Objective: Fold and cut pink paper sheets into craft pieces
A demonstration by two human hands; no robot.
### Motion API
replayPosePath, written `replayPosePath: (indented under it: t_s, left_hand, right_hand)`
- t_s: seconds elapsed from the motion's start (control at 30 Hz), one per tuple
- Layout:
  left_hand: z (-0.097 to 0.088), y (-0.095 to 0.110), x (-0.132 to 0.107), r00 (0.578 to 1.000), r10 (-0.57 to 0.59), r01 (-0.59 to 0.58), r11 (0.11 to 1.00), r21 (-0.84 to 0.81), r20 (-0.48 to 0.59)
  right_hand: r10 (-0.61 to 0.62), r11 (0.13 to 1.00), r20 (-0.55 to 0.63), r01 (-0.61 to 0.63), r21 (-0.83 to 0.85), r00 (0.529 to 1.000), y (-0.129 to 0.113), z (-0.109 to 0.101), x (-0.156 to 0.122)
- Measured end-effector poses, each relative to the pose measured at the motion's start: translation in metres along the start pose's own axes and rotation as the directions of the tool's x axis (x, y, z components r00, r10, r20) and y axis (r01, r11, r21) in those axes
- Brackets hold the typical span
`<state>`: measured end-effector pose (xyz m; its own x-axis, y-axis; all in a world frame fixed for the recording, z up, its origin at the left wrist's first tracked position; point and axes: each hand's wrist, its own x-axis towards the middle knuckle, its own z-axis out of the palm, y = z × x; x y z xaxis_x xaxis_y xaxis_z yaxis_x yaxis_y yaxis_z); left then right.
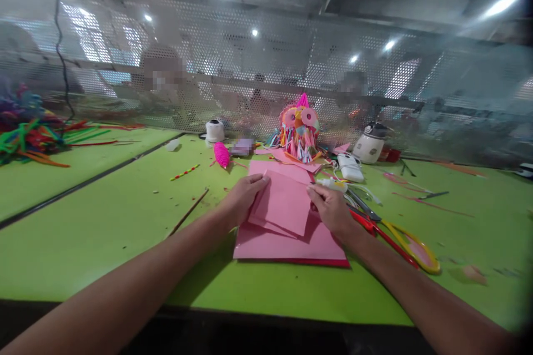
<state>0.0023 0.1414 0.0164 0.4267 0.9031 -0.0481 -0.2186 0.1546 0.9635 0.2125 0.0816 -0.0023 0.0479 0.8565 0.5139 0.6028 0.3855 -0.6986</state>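
Observation:
A stack of pink paper sheets (287,241) lies on the green table (104,222) in front of me. On top sits a smaller pink sheet (285,202), slightly tilted. My left hand (244,194) pinches its upper left corner with fingers closed on the edge. My right hand (331,208) grips its right edge, fingers curled on the paper. Both hands hold the same small sheet from opposite sides.
Red-and-yellow scissors (400,236) lie just right of my right hand. A colourful paper owl (300,127), a pink yarn spool (222,154), a white tape roll (215,130) and white devices (370,144) stand behind. Coloured strips (29,136) pile at far left. Mesh screen behind.

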Motion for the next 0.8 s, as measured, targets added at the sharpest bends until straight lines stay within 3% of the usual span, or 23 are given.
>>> replayPosePath:
  t_s: [0.13,0.23,0.43,0.57,0.67,0.8]
  left_hand:
    - [-0.0031,-0.0048,0.0058,0.999,0.031,-0.031,1.000,0.000,-0.021]
    - [-0.0004,-0.0060,0.0046,0.997,0.064,-0.062,0.997,0.047,-0.042]
    - [0.0036,-0.0028,0.0015,0.980,0.143,-0.114,0.972,0.204,-0.135]
    - [-0.0011,-0.0033,0.0062,0.950,0.197,-0.121,0.947,0.298,-0.242]
    - [-0.0029,-0.0053,0.0077,0.949,0.195,-0.120,0.950,0.287,-0.249]
    - [-0.0003,-0.0066,0.0051,0.969,0.159,-0.106,0.959,0.261,-0.189]
  right_hand:
    - [0.049,0.997,-0.009,-0.048,0.062,0.999,0.0071,0.0034,0.0004]
    - [0.150,0.971,-0.027,-0.142,0.193,0.988,0.0094,0.0063,0.0012]
    - [0.385,0.784,0.058,-0.360,0.506,0.921,0.0027,0.0065,0.0011]
    - [0.429,0.694,0.130,-0.419,0.586,0.894,0.0002,0.0044,0.0006]
    - [0.391,0.736,0.114,-0.385,0.557,0.913,0.0017,0.0045,0.0000]
    - [0.326,0.879,-0.002,-0.303,0.368,0.945,0.0041,0.0054,-0.0003]
